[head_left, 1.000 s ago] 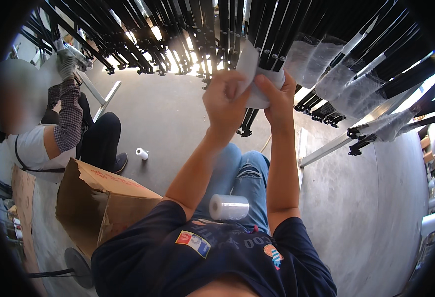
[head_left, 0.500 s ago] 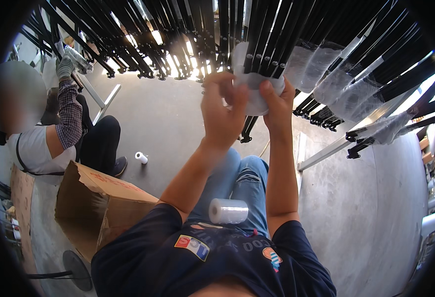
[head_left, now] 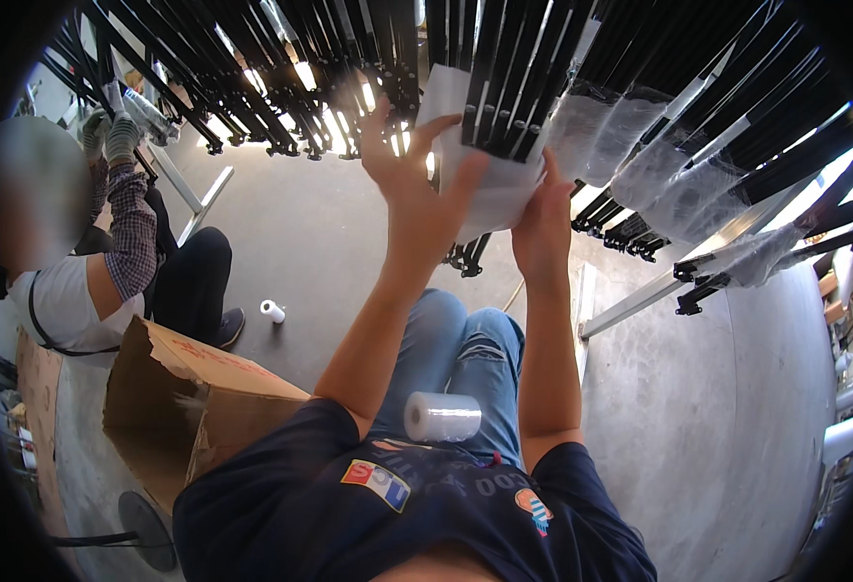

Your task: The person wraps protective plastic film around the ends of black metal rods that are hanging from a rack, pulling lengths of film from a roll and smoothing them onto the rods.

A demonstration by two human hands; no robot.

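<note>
A white, thin sheet (head_left: 496, 190) lies behind and below the lower ends of several black bars (head_left: 504, 121) hanging in front of me. My left hand (head_left: 409, 167) is at the sheet's left side with its fingers spread, its thumb near or against the sheet. At the sheet's lower right edge, my right hand (head_left: 545, 218) holds it, with some fingers hidden behind. A roll of clear stretch film (head_left: 444, 417) rests on my lap.
Film-wrapped bar ends (head_left: 683, 184) hang to the right, bare black bars (head_left: 261, 107) to the left. An open cardboard box (head_left: 215, 407) stands left of me. Beyond it a person in gloves (head_left: 121, 141) works at other bars. A small white roll (head_left: 272, 311) stands on the floor.
My left hand has moved left and up, its fingers spreading. The white sheet, curled round the bar ends before, now lies flatter behind them. The co-worker's second glove has come into view.
</note>
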